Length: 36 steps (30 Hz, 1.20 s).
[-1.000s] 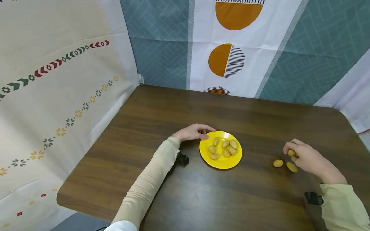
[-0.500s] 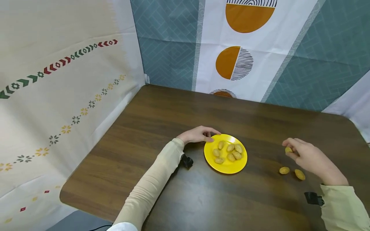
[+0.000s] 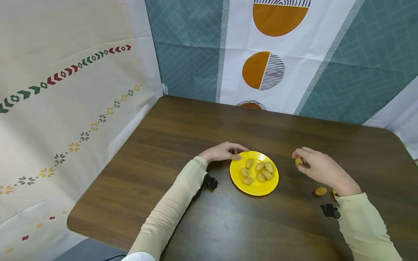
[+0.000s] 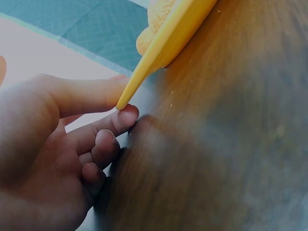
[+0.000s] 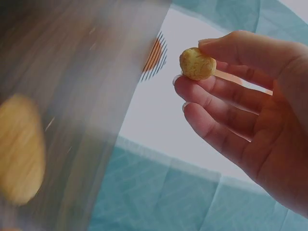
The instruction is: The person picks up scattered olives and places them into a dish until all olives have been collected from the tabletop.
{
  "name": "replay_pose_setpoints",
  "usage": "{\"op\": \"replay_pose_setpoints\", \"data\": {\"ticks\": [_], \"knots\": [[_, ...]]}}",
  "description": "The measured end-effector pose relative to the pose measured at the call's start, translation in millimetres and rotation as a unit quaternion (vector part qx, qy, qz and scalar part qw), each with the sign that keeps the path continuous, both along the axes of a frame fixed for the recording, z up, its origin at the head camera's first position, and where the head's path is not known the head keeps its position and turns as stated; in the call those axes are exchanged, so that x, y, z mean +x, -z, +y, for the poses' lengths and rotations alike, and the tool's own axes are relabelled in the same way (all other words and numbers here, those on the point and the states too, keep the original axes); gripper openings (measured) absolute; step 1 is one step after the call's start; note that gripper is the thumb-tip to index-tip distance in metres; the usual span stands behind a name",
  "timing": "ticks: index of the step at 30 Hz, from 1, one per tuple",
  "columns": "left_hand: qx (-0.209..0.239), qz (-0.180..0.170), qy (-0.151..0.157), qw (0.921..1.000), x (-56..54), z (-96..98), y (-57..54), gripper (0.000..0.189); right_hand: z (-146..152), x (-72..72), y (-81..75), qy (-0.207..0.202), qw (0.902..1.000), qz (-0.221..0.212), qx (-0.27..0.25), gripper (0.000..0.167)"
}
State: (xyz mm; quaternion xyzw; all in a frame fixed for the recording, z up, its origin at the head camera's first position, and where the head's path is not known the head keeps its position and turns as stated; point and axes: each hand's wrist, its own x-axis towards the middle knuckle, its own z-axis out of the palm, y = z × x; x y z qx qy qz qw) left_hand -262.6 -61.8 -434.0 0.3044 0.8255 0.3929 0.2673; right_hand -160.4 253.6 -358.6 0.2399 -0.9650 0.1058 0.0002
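Observation:
My left hand pinches the rim of a round yellow plate between thumb and fingertips; the left wrist view shows the plate's edge held tilted in that view. Several small, yellow-brown oval pieces, rough-skinned like little potatoes, lie on the plate. To the right of the plate, my right hand holds another such piece between thumb and fingertips, above the table. Two more lie on the tabletop below the right wrist: one in full view, the other mostly hidden by the sleeve.
The brown wooden table has rounded corners. A patterned cream cloth hangs along its left side, and a teal and white curtain hangs behind it. Black camera mounts are strapped at both wrists.
My right hand has lifted the small oval piece off the table and moved left with it, toward the plate. My left hand stays at the plate's rim. The head view has shifted slightly.

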Motion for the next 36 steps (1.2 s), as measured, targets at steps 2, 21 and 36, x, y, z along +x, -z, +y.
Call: {"op": "replay_pose_setpoints", "data": {"ticks": [2,21,36], "knots": [[-0.001,-0.001,-0.001,1.0,0.5,-0.9,1.0,0.041,-10.4,-1.8,-1.3,-0.013,0.9999,0.005,-0.006,0.021],[0.004,-0.015,-0.007,0.9999,-1.5,0.2,-0.1,0.04,-74.3,-10.3,-9.7,-0.068,0.9971,-0.029,-0.019,0.028],[0.0,-0.002,-0.008,1.0,-1.0,1.4,-0.3,0.04,-62.8,-4.0,-17.1,-0.043,0.9984,-0.028,-0.023,0.029]]}}
